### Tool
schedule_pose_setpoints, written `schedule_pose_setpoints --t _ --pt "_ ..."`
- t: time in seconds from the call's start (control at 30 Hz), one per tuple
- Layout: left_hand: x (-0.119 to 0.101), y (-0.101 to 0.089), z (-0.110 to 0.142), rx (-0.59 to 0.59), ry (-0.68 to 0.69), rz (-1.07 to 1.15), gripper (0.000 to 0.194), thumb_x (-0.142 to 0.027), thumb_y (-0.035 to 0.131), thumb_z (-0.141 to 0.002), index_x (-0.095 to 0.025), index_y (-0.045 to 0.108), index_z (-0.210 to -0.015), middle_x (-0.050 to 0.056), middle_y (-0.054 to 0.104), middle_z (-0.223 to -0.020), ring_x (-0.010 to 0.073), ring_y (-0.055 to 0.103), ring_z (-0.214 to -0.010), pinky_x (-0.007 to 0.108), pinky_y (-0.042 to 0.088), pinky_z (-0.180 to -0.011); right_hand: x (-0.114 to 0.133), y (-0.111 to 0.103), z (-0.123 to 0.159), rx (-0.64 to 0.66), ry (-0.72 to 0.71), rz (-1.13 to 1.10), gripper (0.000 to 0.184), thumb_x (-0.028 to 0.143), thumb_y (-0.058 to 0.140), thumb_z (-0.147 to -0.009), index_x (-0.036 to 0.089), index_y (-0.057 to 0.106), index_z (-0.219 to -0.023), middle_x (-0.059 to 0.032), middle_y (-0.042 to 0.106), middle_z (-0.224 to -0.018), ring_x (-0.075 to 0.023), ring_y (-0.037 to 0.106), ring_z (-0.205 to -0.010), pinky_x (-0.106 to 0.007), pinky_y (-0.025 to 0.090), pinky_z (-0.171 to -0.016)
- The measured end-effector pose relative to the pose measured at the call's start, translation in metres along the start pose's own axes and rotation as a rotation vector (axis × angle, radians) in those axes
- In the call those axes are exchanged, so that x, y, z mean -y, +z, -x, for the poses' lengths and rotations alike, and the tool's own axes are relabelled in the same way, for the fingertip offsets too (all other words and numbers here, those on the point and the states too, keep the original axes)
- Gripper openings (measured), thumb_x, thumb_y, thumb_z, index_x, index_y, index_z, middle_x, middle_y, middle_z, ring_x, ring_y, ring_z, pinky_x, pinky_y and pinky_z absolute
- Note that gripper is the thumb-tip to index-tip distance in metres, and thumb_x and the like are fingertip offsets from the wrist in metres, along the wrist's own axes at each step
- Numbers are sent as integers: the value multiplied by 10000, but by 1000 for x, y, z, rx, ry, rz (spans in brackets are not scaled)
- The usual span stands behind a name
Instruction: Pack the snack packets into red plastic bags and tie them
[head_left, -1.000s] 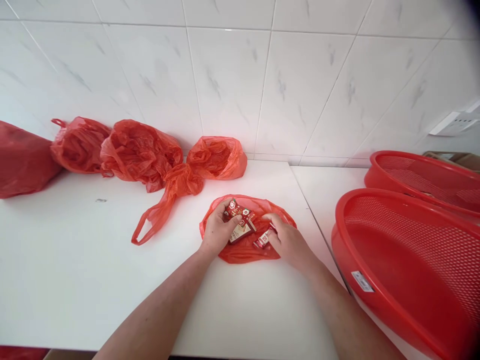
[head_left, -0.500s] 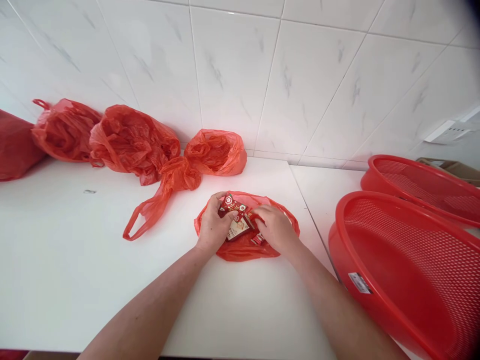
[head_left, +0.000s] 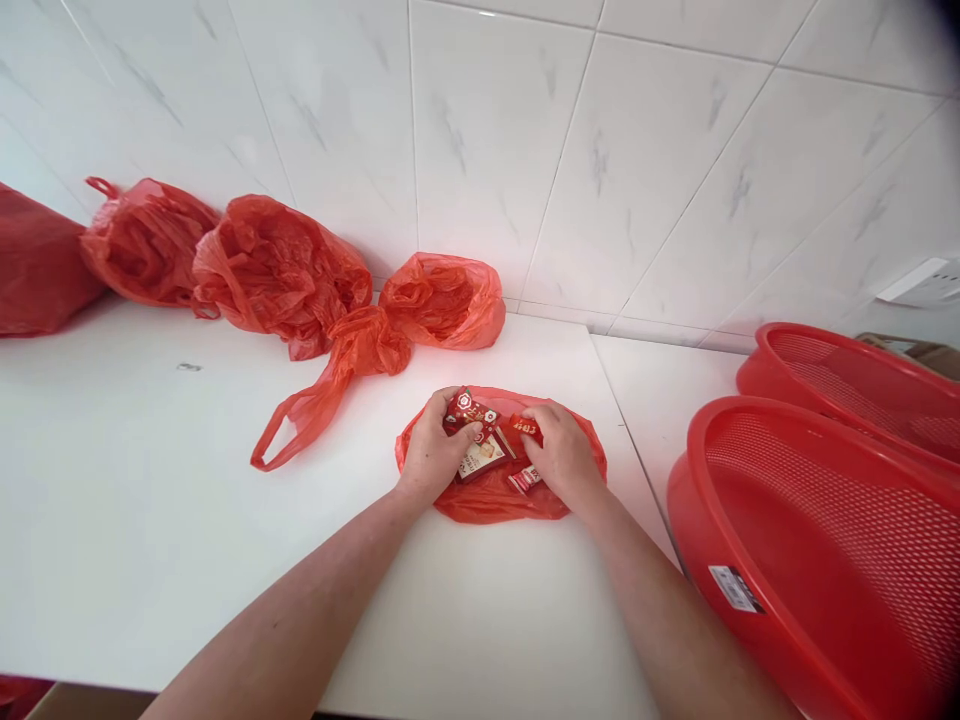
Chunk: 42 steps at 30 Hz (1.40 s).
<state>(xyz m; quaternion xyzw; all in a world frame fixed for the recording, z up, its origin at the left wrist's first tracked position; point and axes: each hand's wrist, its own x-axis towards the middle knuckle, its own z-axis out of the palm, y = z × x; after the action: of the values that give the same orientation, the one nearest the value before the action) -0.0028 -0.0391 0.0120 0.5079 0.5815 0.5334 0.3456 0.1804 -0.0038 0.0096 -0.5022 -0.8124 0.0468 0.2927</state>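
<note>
Both sets of our fingers are pinched at the mouth of the red bag, our left hand on a flowered packet, our right hand on a red packet and nearer the sachet slanting toward its thumb.

No text can be read: characters on the flowered red packet and the label on the nearer basket (tiny, blurred) are illegible.

Two hands, at least four small packets, two red baskets, one wall socket
</note>
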Motion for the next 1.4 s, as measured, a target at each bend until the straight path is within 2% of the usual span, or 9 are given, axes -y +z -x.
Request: schedule_pose_setpoints --t 0.17,0.4,0.57,0.73,0.83,0.93,1.07,1.3,1.4 --pt "-4 0 5 18 92 -137 432 -260 624 -757 -292 507 -1172 -17 643 -1047 164 628 -932 300 527 -805 1 -7 1 -116 94 -69 166 215 515 -830 235 584 -980 -28 638 -961 -187 600 -852 -307 460 -751" --pt "-1 8 14 275 278 -321 470 -276 623 -779 -272 504 -1234 24 652 -1080 193 640 -890 342 537 -788 2 -16 1 -75 152 -120 162 266 489 -864 249 621 -957 -9 678 -865 -170 612 -778 -277 440 -695" --pt "1 7 12 177 453 -427 511 -333 635 -791 -236 471 -1265 75 577 -1240 244 526 -1158 420 442 -971 8 -17 4 -107 71 -101 130 276 497 -864 228 617 -882 -9 665 -801 -158 594 -692 -270 430 -620" --pt "-5 3 10 140 506 -386 394 -339 624 -803 -220 548 -1171 76 627 -1133 233 555 -1091 403 454 -931 20 -12 10 -121 -104 -100 95 220 513 -841 215 608 -835 -11 677 -794 -150 603 -668 -265 430 -576" --pt "-8 3 11 174 493 -327 134 -273 579 -831 -217 632 -940 40 662 -937 193 596 -931 357 473 -858 25 -10 12 -94 -162 -116 128 163 498 -819 213 609 -859 -10 679 -788 -148 605 -659 -266 441 -570" --pt "-8 3 11 147 387 -281 80 -254 562 -830 -209 620 -799 16 642 -801 164 593 -797 311 481 -758 27 -12 12 -66 -161 -175 162 190 537 -803 211 600 -951 -14 687 -853 -151 616 -688 -272 464 -592" --pt "-7 3 9 132 269 -264 85 -260 553 -822 -213 605 -774 -3 644 -788 144 582 -750 271 468 -694 29 -17 11 -45 -121 -240 136 224 552 -810 210 600 -936 -6 675 -804 -141 606 -656 -269 468 -595" --pt "-9 3 9 134 297 -288 79 -206 557 -802 -209 591 -731 -15 637 -747 137 577 -753 260 461 -694 30 -13 11 -28 -85 -294 128 242 475 -876 210 577 -805 1 652 -744 -136 588 -662 -254 440 -590" --pt "-10 4 11 109 299 -272 64 -228 561 -814 -216 624 -812 -1 664 -834 147 601 -819 274 482 -738 28 -14 10 -32 -49 -281 138 254 459 -880 219 570 -807 11 635 -719 -132 570 -636 -249 423 -581"
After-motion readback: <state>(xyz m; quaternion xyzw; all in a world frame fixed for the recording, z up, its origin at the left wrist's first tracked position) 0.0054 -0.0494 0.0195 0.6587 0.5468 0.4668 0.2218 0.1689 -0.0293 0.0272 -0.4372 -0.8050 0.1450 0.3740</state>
